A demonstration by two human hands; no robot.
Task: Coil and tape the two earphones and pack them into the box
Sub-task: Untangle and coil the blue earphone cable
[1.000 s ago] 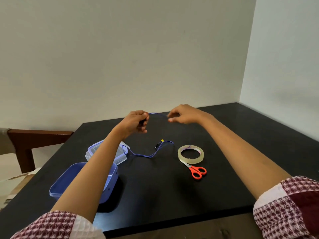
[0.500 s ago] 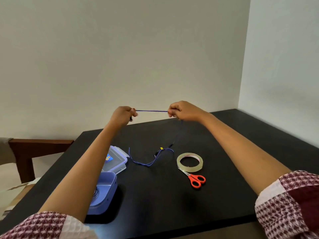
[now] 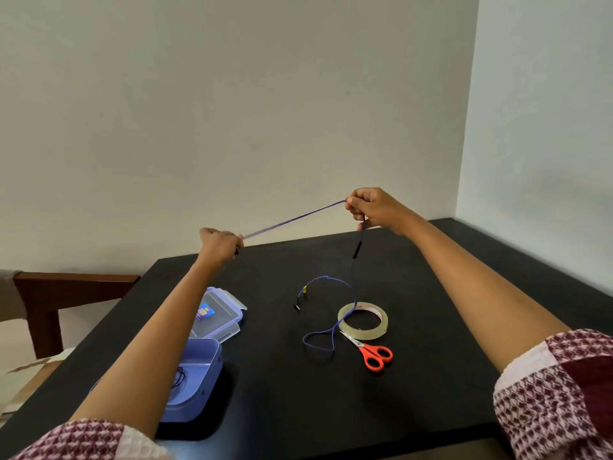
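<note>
Head view, looking down across a black counter (image 3: 431,376). Both hands are raised at centre frame w/ a blue earphone cord (image 3: 295,219) pulled taut btwn them. Left hand (image 3: 219,242), centre-left, is a fist closed round one end of the cord. Right hand (image 3: 371,209), higher & right of centre, has its fingers curled tight, pinching the cord.

The taut stretch is a straight line, long axis slanting from lower left up to upper right. From the right hand the rest drops almost straight down, past a black inline piece, then lies on the counter. It crosses the left rim of a clear tape roll (image 3: 381,322), loops just left of the scissors (image 3: 373,355) & curves back up to its plug end at centre frame.

Scissors: red handles toward lower right, blades pointing upper left, just beside the tape roll.

Lower left: open blue box (image 3: 214,356) w/ a black earphone (image 3: 179,381) inside, partly hidden by the left forearm. Clear lid (image 3: 219,315) just above it. Brown chair (image 3: 76,282) at left edge.
</note>
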